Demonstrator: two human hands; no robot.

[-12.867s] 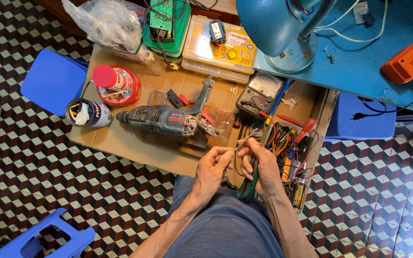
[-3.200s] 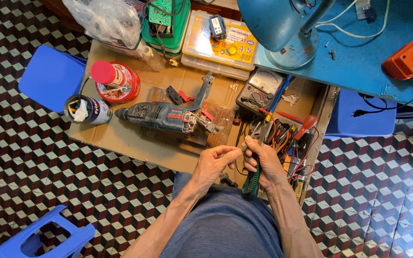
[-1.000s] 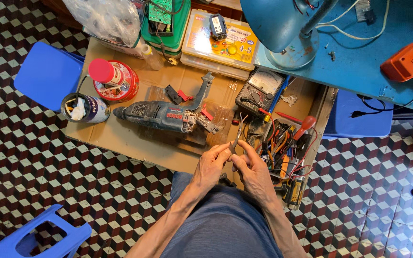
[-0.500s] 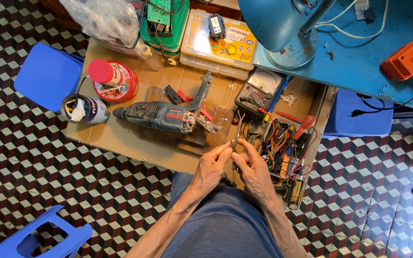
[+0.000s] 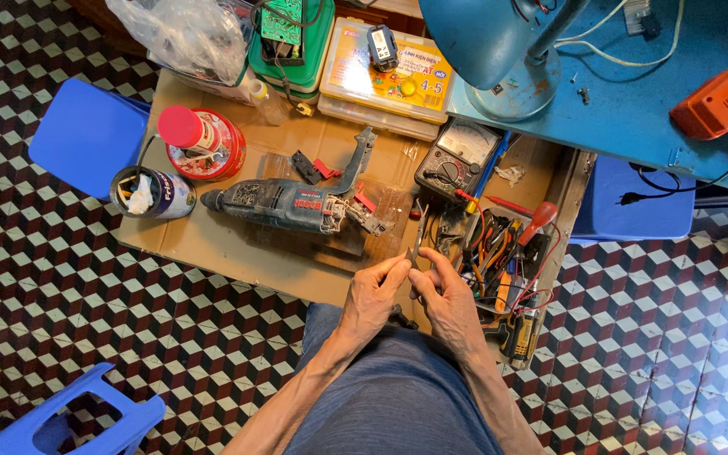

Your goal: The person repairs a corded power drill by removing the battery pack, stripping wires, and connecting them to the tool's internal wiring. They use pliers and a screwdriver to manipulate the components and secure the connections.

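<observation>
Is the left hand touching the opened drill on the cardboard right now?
Apart. The head view shows the left hand raised near the cardboard's front edge, pinching a thin metal tool with the right hand; bare cardboard lies between it and the drill.

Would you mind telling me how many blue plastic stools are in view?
3: one stool left of the cardboard, one at the bottom left, and one partly under the blue table. More may be hidden.
</observation>
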